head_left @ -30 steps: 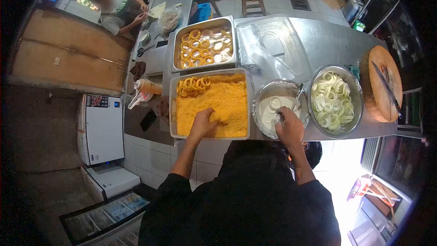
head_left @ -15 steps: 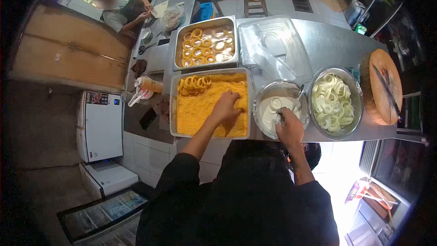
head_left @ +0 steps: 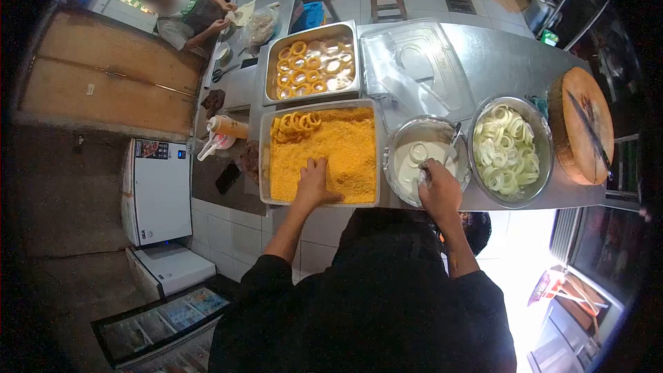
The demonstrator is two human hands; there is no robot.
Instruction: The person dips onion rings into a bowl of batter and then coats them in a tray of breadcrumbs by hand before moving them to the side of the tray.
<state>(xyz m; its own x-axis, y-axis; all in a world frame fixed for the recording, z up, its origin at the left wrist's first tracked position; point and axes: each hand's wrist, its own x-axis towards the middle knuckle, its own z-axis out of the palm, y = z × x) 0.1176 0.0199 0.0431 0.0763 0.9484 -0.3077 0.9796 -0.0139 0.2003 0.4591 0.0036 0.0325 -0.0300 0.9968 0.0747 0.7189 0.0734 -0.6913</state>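
My left hand [head_left: 315, 185] rests in the orange crumbs [head_left: 349, 148] at the front of a plastic tub [head_left: 265, 166], its fingers spread. Several coated rings [head_left: 298, 122] stand in a row at the tub's back left. To the right, my right hand [head_left: 438, 186] is over a metal bowl of white batter [head_left: 400, 166], with its fingertips pinched at the batter; what they hold is too small to make out. A pale ring [head_left: 418, 152] lies in the batter just beyond the fingertips, and a spoon [head_left: 453, 142] leans on the bowl's right side.
A steel tray [head_left: 268, 76] with coated rings stands behind the tub, beside a clear lid [head_left: 442, 62]. Right of the batter are a bowl of sliced onion rings [head_left: 509, 155] and a knife [head_left: 587, 128] on a round wooden board [head_left: 577, 159]. A person [head_left: 186, 24] works at the back left.
My left hand has moved left and toward me across the crumbs, from the tub's right side. My right hand stays at the batter bowl, nearly unmoved.
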